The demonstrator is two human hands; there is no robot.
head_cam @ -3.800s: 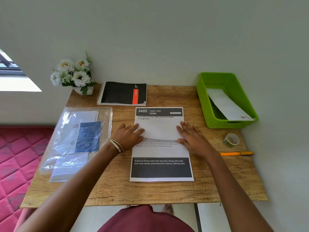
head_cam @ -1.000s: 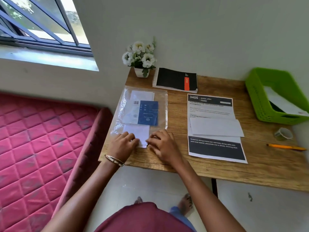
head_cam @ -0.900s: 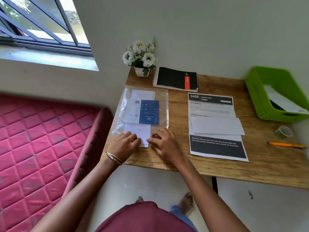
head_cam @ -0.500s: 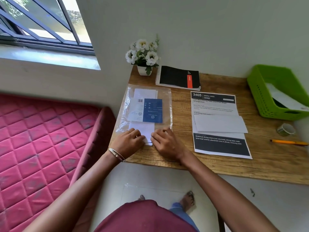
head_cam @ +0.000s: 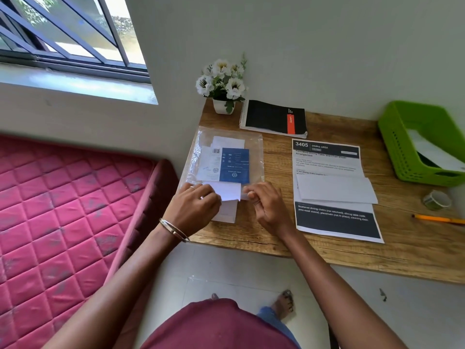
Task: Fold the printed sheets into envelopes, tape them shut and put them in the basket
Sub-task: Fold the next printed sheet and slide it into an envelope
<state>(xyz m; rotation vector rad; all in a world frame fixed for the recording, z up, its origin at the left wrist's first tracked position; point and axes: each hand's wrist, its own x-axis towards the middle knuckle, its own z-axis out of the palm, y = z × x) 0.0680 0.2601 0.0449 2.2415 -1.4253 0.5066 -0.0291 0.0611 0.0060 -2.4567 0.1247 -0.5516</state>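
A clear plastic packet (head_cam: 255, 157) of white envelopes with a blue label lies at the table's left end. My left hand (head_cam: 193, 206) pinches the near end of a white envelope (head_cam: 230, 193) sticking out of the packet's mouth. My right hand (head_cam: 265, 202) grips the packet's open edge beside it. The printed sheet (head_cam: 332, 217) lies in the middle of the table with a white envelope (head_cam: 336, 190) across it. At the far right stands the green basket (head_cam: 400, 149) with a white envelope (head_cam: 432, 152) inside.
A tape roll (head_cam: 436, 200) and an orange pencil (head_cam: 437, 219) lie near the right edge. A black notebook (head_cam: 273, 118) and a flower pot (head_cam: 222, 84) sit at the back. A red mattress (head_cam: 63, 212) fills the floor at left.
Both hands left the printed sheet and moved left to the packet. An envelope's near end has since lifted and slid a little out of the packet's mouth.
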